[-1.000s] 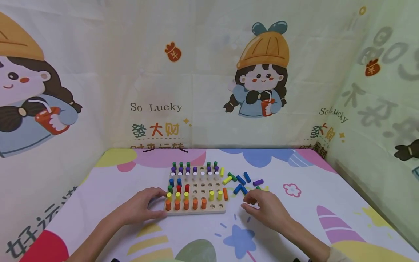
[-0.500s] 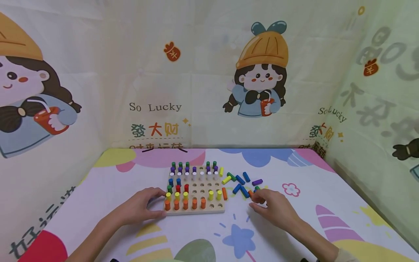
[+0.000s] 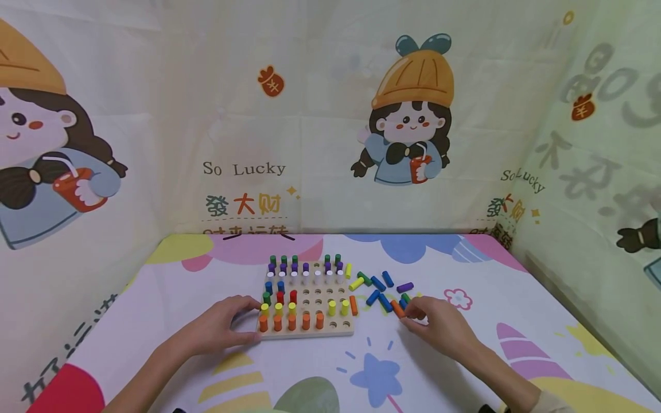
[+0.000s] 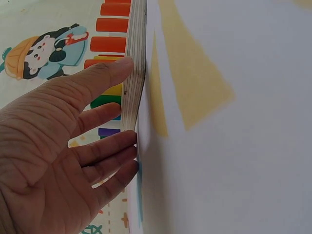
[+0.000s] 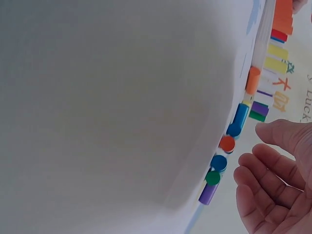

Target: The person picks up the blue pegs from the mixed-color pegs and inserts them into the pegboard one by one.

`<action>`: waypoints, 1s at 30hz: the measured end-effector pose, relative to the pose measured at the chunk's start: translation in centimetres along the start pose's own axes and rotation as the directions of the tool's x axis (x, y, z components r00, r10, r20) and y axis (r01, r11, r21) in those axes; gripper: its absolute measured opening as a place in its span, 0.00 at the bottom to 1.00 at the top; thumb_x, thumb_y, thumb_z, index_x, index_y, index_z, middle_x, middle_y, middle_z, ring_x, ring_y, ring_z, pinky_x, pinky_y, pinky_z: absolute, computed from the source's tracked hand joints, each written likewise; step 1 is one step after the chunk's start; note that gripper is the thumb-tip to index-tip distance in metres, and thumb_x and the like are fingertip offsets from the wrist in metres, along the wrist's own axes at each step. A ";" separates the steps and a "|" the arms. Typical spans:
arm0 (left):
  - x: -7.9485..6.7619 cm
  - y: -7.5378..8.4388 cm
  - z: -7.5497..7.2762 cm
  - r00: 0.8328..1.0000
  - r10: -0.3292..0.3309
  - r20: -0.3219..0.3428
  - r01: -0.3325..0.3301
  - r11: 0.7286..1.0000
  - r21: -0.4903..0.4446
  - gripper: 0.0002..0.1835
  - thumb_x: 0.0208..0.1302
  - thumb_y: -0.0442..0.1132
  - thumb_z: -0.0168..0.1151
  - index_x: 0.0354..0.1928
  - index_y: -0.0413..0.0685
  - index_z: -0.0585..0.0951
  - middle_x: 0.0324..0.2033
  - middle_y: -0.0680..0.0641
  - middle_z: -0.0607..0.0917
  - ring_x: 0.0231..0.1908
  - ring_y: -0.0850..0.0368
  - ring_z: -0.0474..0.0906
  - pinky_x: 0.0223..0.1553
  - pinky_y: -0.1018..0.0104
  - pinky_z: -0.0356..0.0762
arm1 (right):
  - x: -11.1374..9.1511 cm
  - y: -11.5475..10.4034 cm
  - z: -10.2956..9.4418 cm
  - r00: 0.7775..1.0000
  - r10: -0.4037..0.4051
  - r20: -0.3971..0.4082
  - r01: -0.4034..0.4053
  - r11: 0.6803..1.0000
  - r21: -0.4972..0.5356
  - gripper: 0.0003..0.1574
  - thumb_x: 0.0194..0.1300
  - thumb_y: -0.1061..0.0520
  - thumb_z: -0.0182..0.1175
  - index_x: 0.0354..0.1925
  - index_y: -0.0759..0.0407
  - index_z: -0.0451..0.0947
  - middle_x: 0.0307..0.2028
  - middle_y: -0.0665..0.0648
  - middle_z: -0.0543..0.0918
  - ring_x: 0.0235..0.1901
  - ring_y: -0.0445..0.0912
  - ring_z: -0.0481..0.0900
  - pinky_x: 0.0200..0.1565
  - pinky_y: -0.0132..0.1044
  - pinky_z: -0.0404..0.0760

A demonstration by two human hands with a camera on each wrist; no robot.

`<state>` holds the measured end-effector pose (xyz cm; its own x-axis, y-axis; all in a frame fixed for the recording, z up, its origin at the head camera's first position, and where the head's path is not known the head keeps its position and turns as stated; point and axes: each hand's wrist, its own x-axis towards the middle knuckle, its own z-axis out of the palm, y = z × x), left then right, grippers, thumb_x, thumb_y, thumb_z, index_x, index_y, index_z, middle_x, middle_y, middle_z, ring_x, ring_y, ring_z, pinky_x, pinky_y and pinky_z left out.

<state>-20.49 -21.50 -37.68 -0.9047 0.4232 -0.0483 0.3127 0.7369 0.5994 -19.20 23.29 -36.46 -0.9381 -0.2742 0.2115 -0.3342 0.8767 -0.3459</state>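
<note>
My left hand (image 3: 219, 326) rests at the left edge of a wooden pegboard (image 3: 310, 332). In the left wrist view its thumb touches the board's side (image 4: 134, 73) near the corner, and the other fingers spread along it, loosely bent. My right hand (image 3: 439, 327) hovers at the right end of a loose pile of pegs, its thumb and fingers apart with nothing between them. Just left of its fingertips lies an orange peg (image 3: 397, 308), with a blue peg and a green peg (image 3: 406, 298) beside it. The right wrist view shows the hand (image 5: 278, 180) empty, fingers loosely bent.
Upright pegs fill part of the board: orange (image 3: 291, 322), yellow (image 3: 279, 310), white, purple and green rows; several holes are bare. Between board and right hand lie more blue pegs (image 3: 384, 303), yellow pegs (image 3: 356, 284), a purple peg (image 3: 405, 287) and another orange peg (image 3: 353, 305).
My right hand has moved a little to the right, uncovering the orange and blue pegs near its fingertips. The left hand stays at the board.
</note>
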 end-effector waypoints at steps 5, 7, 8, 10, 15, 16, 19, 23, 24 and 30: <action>0.0 0.0 0.0 1.000 -0.015 0.002 0.015 1.000 0.002 0.32 0.55 0.53 0.78 0.60 0.48 0.80 0.59 0.46 0.82 0.61 0.42 0.76 0.64 0.37 0.72 | 0.0 0.5 -0.2 1.000 0.000 -0.009 0.000 1.000 -0.008 0.09 0.59 0.55 0.75 0.31 0.46 0.83 0.29 0.41 0.83 0.31 0.37 0.79 0.35 0.35 0.82; 0.0 0.0 0.0 1.000 -0.026 -0.001 0.026 1.000 -0.001 0.32 0.55 0.53 0.78 0.59 0.49 0.80 0.59 0.46 0.82 0.61 0.42 0.76 0.64 0.37 0.72 | 0.0 0.7 -0.2 1.000 -0.001 -0.012 0.001 1.000 -0.012 0.08 0.58 0.55 0.75 0.31 0.46 0.83 0.29 0.41 0.83 0.31 0.38 0.80 0.35 0.36 0.82; 0.0 0.0 0.0 1.000 -0.031 -0.002 0.031 1.000 0.000 0.32 0.55 0.53 0.78 0.59 0.49 0.80 0.59 0.46 0.82 0.61 0.42 0.75 0.64 0.37 0.72 | 0.1 0.7 -0.2 1.000 0.000 -0.012 0.000 1.000 -0.015 0.08 0.58 0.55 0.76 0.31 0.47 0.83 0.29 0.41 0.83 0.31 0.38 0.80 0.36 0.36 0.82; 0.0 0.0 0.0 0.999 -0.040 -0.002 0.040 0.999 -0.001 0.32 0.55 0.53 0.78 0.60 0.49 0.80 0.59 0.46 0.82 0.62 0.42 0.75 0.64 0.36 0.72 | 0.2 0.9 -0.2 1.000 0.004 -0.011 -0.004 1.000 -0.018 0.08 0.58 0.56 0.76 0.32 0.47 0.84 0.29 0.42 0.83 0.32 0.38 0.80 0.36 0.36 0.83; 0.1 -0.1 0.1 0.999 -0.051 -0.003 0.051 0.999 -0.003 0.32 0.54 0.53 0.78 0.59 0.50 0.80 0.59 0.47 0.82 0.62 0.42 0.75 0.65 0.37 0.72 | 0.3 1.1 -0.4 1.000 0.001 -0.008 -0.001 1.000 -0.028 0.08 0.58 0.57 0.75 0.32 0.49 0.84 0.29 0.43 0.83 0.31 0.38 0.80 0.36 0.36 0.83; 0.2 -0.1 0.1 0.999 -0.050 -0.004 0.050 0.999 -0.003 0.32 0.54 0.53 0.79 0.59 0.50 0.80 0.59 0.47 0.82 0.62 0.43 0.75 0.65 0.37 0.72 | 0.4 1.1 -0.4 1.000 0.001 -0.008 -0.002 1.000 -0.030 0.08 0.58 0.57 0.75 0.32 0.49 0.84 0.29 0.43 0.83 0.31 0.38 0.80 0.36 0.36 0.83; 0.2 -0.1 0.0 0.999 -0.044 -0.002 0.044 0.999 0.001 0.32 0.54 0.54 0.78 0.59 0.50 0.80 0.59 0.46 0.82 0.61 0.42 0.76 0.64 0.37 0.72 | 0.5 1.1 -0.4 1.000 0.004 -0.002 -0.004 0.999 -0.033 0.08 0.58 0.56 0.76 0.32 0.49 0.83 0.28 0.43 0.83 0.31 0.38 0.79 0.35 0.36 0.82; 0.2 -0.1 0.1 0.999 -0.038 -0.005 0.038 0.999 0.004 0.32 0.54 0.54 0.78 0.59 0.50 0.81 0.58 0.47 0.82 0.61 0.43 0.76 0.64 0.37 0.73 | 0.6 1.2 -0.3 1.000 0.016 0.013 -0.015 0.999 -0.031 0.09 0.57 0.56 0.76 0.32 0.50 0.83 0.28 0.44 0.82 0.30 0.38 0.78 0.34 0.36 0.82; 0.2 -0.1 0.1 0.999 -0.035 -0.006 0.035 0.999 0.006 0.31 0.54 0.53 0.78 0.59 0.50 0.81 0.58 0.47 0.82 0.61 0.43 0.76 0.64 0.37 0.73 | 0.6 1.2 -0.3 1.000 0.016 0.015 -0.015 0.999 -0.029 0.09 0.57 0.56 0.76 0.32 0.50 0.83 0.28 0.44 0.82 0.30 0.38 0.78 0.34 0.35 0.82; 0.2 -0.2 0.1 0.999 -0.040 -0.009 0.040 0.999 0.005 0.32 0.54 0.53 0.78 0.59 0.50 0.81 0.59 0.47 0.82 0.61 0.43 0.76 0.64 0.37 0.73 | 0.9 1.3 -0.1 1.000 0.014 0.008 -0.013 0.999 -0.031 0.09 0.57 0.56 0.76 0.33 0.51 0.83 0.29 0.44 0.83 0.30 0.39 0.80 0.35 0.36 0.83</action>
<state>-20.73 -21.50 -37.89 -0.9190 0.3888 -0.0646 0.2781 0.7558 0.5928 -20.44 24.28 -36.63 -0.9434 -0.2655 0.1990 -0.3186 0.8920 -0.3205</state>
